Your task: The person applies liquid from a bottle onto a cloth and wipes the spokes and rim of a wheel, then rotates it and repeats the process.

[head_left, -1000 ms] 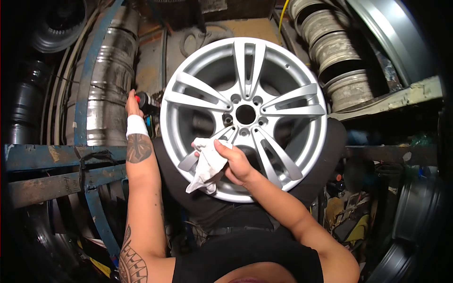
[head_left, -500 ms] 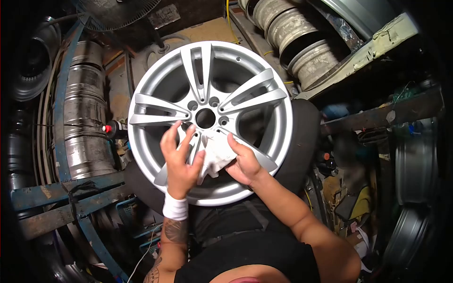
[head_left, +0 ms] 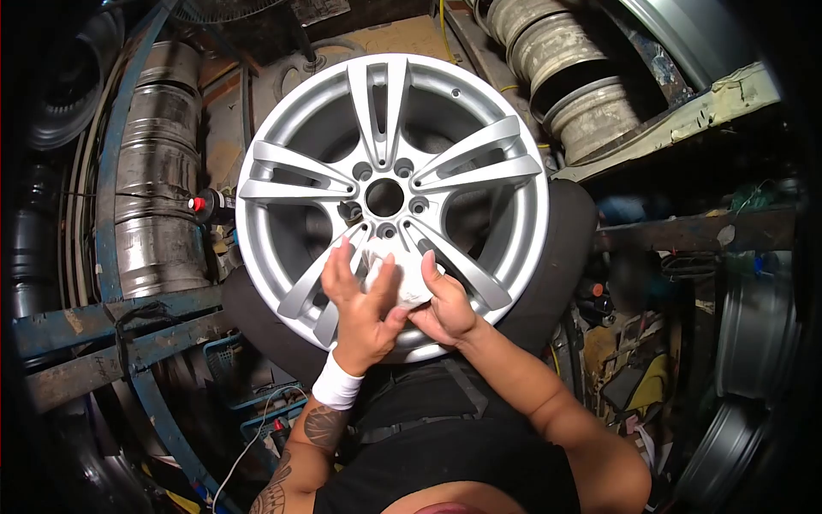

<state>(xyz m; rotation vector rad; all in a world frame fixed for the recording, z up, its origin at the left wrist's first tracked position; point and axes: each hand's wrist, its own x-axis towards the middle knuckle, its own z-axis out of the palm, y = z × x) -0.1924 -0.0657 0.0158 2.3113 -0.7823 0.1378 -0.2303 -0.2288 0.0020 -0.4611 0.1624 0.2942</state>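
Observation:
A silver alloy wheel (head_left: 479, 175) with paired spokes rests face up across my lap. A crumpled white cloth (head_left: 414, 283) is over its lower part, just below the centre hole. My right hand (head_left: 447, 310) grips the cloth from the right, thumb on top and fingers folded beneath. My left hand (head_left: 363, 300) is at the cloth's left edge, fingers stretched and spread, some a little blurred. Its thumb lies close to the cloth's lower edge. A white wristband (head_left: 337, 385) circles my left wrist.
Stacked metal rims (head_left: 163, 171) fill a blue rack (head_left: 107, 206) on the left. More worn rims (head_left: 569, 64) lie at the upper right. A bottle with a red cap (head_left: 210, 206) stands left of the wheel. Dark rims (head_left: 758, 330) stand at the right.
My left hand has moved right and slightly down, closer to my right hand and the cloth. The cloth looks more bunched. The wheel sits slightly higher and farther right in view.

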